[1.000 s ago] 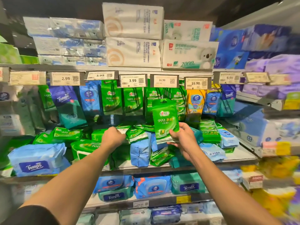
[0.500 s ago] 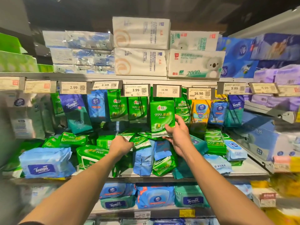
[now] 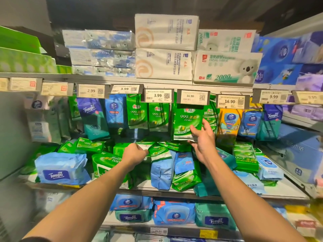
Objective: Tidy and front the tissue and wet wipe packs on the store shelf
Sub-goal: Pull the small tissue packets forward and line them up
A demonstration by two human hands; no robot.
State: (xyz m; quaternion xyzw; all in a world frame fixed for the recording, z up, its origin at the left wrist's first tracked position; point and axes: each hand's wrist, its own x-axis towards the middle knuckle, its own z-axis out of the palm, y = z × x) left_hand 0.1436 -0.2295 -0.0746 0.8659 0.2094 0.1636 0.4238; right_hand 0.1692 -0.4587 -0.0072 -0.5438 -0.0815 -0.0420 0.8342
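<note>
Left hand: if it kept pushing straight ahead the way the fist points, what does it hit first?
The left hand already grips a small green wipe pack. Straight on, it would likely press into the flat green packs heaped behind; depth is unclear.

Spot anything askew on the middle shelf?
Yes. Small green packs lie tumbled flat and tilted across the middle shelf, and a blue pack leans over its front edge. The right hand holds a green pack up at the hanging row.

Single head-worn wide-angle view, facing forward and slightly upward at the grey metal store shelf [image 3: 227, 193], close range, both forearms entering from the bottom edge.
</note>
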